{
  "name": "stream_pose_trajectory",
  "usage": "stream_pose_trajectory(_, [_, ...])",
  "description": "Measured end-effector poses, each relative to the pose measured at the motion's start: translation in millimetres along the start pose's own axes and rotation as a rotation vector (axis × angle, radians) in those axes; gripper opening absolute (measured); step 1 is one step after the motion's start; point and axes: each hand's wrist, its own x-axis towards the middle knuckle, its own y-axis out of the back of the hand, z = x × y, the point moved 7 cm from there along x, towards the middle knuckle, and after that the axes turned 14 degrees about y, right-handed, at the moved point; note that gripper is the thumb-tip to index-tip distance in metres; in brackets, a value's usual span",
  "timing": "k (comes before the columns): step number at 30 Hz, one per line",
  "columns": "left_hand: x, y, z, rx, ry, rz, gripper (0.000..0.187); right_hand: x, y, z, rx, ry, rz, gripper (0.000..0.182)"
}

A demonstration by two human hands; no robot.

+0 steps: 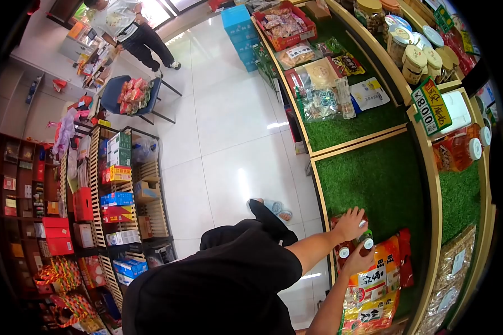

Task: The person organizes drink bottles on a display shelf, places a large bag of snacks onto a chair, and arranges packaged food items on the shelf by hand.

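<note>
My left hand [349, 224] is curled over the top of a bottle that it mostly hides. Just below it, my right hand [359, 261] grips a small bottle with a white cap [368, 244] and a greenish side. Beside them stands another bottle with dark red contents and a white cap [344, 253]. The bottles are at the near edge of a shelf lined with green artificial turf [369, 173]. Against my right hand lie large orange and yellow snack bags [374, 279], with a red packet [404, 257] at their far side.
Wooden dividers [357, 144] split the display; packaged foods [318, 103] and a red box of snacks [285, 25] fill the upper section. Jars [413, 64] and a price sign [430, 109] sit higher up. A blue chair [117, 95] holds bags; a person [131, 33] stands beyond it.
</note>
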Motion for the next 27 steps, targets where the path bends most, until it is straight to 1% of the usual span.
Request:
stream_pose_trajectory(1, [-0.1,-0.3,-0.2,-0.002,-0.009,0.021,0.054,-0.2,0.1,-1.2,-0.002,0.0,-0.004,0.051])
stream_pose_trajectory(3, [0.0,-1.2,-0.6,0.003,-0.011,0.031,0.054,-0.5,0.8,-3.5,0.017,-0.009,0.005,0.045])
stream_pose_trajectory(6, [-0.2,-1.2,0.4,0.016,-0.01,0.033,0.054,-0.3,-1.1,-3.1,-0.06,0.047,-0.004,0.051])
stream_pose_trajectory(7, [-0.1,-1.3,0.5,0.023,-0.006,0.025,0.054,-1.0,-1.2,-3.4,-0.062,0.043,-0.006,0.051])
stream_pose_trajectory(9, [0.4,-0.7,0.7,0.023,-0.001,0.016,0.054,-1.1,-2.0,-2.5,-0.013,0.018,0.006,0.045])
stream_pose_trajectory(14, [0.3,2.4,2.6,0.026,0.006,0.009,0.054,-2.1,-4.5,0.8,-0.018,0.002,0.011,0.045])
stream_pose_trajectory(16, [1.8,-0.8,1.2,0.049,0.038,-0.098,0.059,-1.6,-4.5,3.0,-0.029,-0.015,0.006,0.046])
stream_pose_trajectory(17, [1.7,-0.4,1.4,0.053,0.044,-0.12,0.06,-0.7,-4.6,2.2,-0.059,0.006,-0.003,0.05])
stream_pose_trajectory(18, [1.4,-0.8,2.0,0.051,0.042,-0.123,0.06,-0.2,-4.5,2.3,-0.09,0.027,-0.011,0.054])
stream_pose_trajectory(23, [1.6,0.6,2.4,0.059,0.055,-0.158,0.06,1.2,-2.6,1.8,-0.092,0.021,-0.006,0.052])
stream_pose_trajectory(27, [2.0,0.6,3.3,0.06,0.045,-0.137,0.06,0.3,-3.6,4.2,-0.083,0.026,0.011,0.051])
